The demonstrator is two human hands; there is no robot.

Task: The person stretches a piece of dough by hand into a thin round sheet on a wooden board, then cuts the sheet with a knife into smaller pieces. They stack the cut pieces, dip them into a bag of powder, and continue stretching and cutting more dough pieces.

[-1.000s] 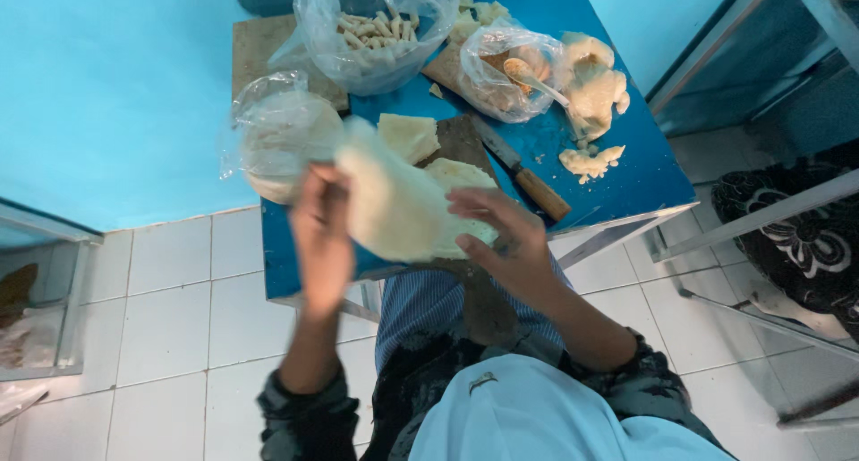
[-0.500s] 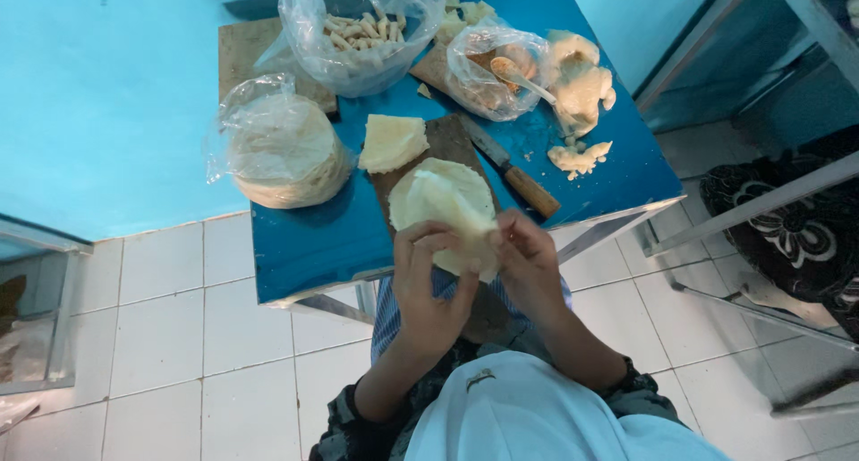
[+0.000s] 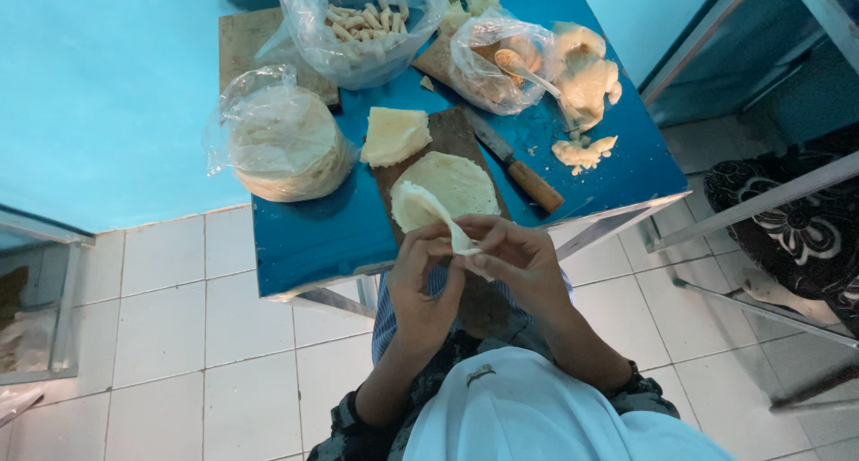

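Both hands pinch one thin wrapper: left hand and right hand closed on its near end. It runs up-left from the grip, over the wooden board on the blue tabletop, left hand slightly nearer.

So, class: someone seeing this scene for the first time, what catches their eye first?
Probably the two hands, left hand and right hand, pinching a thin pale wrapper sheet above the near edge of the bright blue table. Next, the bagged stack of round wrappers at the table's left, and the wooden-handled knife beside the cutting board.
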